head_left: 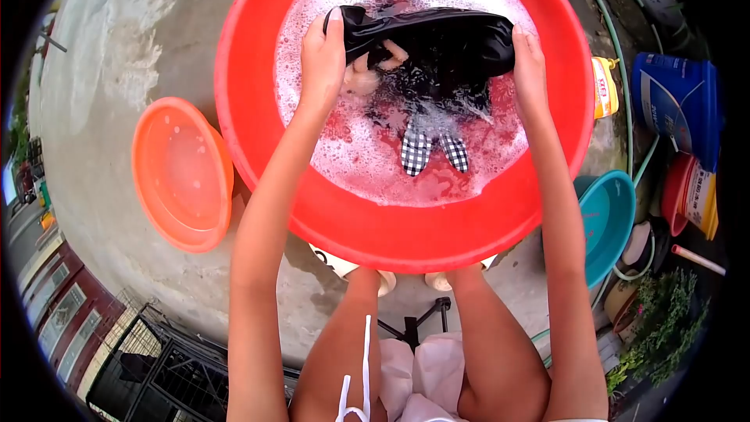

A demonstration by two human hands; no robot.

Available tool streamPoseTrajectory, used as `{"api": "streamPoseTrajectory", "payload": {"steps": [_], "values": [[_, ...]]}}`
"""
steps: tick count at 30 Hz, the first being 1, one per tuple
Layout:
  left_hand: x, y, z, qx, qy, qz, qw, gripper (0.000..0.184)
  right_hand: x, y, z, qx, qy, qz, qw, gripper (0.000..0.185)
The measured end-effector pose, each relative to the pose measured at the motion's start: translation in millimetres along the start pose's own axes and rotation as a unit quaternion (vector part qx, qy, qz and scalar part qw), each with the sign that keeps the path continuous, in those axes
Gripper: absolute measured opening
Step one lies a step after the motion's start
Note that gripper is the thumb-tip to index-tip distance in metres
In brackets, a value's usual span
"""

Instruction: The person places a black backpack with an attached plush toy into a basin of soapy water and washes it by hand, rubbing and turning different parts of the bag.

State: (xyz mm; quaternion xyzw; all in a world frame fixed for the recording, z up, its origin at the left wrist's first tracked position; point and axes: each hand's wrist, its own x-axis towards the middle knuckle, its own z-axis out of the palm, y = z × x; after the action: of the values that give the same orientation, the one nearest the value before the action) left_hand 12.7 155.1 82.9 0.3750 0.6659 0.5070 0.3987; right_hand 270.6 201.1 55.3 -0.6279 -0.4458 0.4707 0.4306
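A large red basin point(406, 238) holds soapy water with thick foam. Over the water a wet black cloth point(437, 31) is stretched between my two hands. Its left end is gripped by my left hand point(326, 55), thumb on top. My right hand point(528, 62) is closed on the right end. The lower part of the cloth hangs into the water, where it splashes. Two black-and-white checked pieces point(416, 150) lie in the water below it. Something pale and skin-coloured point(362, 78) shows beside my left hand; I cannot tell what it is.
An orange basin point(183, 176) stands at the left, a teal basin point(608, 223) at the right. Farther right are a yellow bottle point(603, 87), a blue bucket point(676, 101), a green hose point(621, 55) and plants point(664, 320). A black wire cage point(168, 375) is at the lower left.
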Motion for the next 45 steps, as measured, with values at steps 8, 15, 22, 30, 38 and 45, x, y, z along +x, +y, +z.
{"api": "streamPoseTrajectory", "payload": {"steps": [8,15,22,30,38,45], "values": [[-59.6,-75.2,26.7,0.460,-0.224,0.234,0.827,0.020,-60.5,25.9,13.1,-0.361,-0.219,-0.158,0.893,0.032],[-60.0,-117.0,36.5,0.543,-0.382,0.202,0.720,0.013,-85.1,72.2,33.3,-0.518,-0.339,-0.248,0.745,0.018],[-28.8,-114.1,50.4,0.484,-0.437,-0.023,0.758,0.034,-33.9,61.5,54.9,-0.525,-0.454,0.014,0.720,0.039],[10.3,-130.1,61.9,0.198,-0.457,-0.259,0.828,0.046,23.7,135.2,49.6,-0.001,-0.422,0.451,0.786,0.033],[-14.3,-84.7,40.7,-0.016,-0.418,-0.455,0.786,0.035,-10.9,93.6,31.7,-0.055,-0.475,0.441,0.760,0.062],[-61.9,-33.9,5.8,0.251,-0.568,-0.077,0.780,0.037,-25.8,13.0,-5.4,-0.312,-0.571,0.003,0.759,0.027]]}}
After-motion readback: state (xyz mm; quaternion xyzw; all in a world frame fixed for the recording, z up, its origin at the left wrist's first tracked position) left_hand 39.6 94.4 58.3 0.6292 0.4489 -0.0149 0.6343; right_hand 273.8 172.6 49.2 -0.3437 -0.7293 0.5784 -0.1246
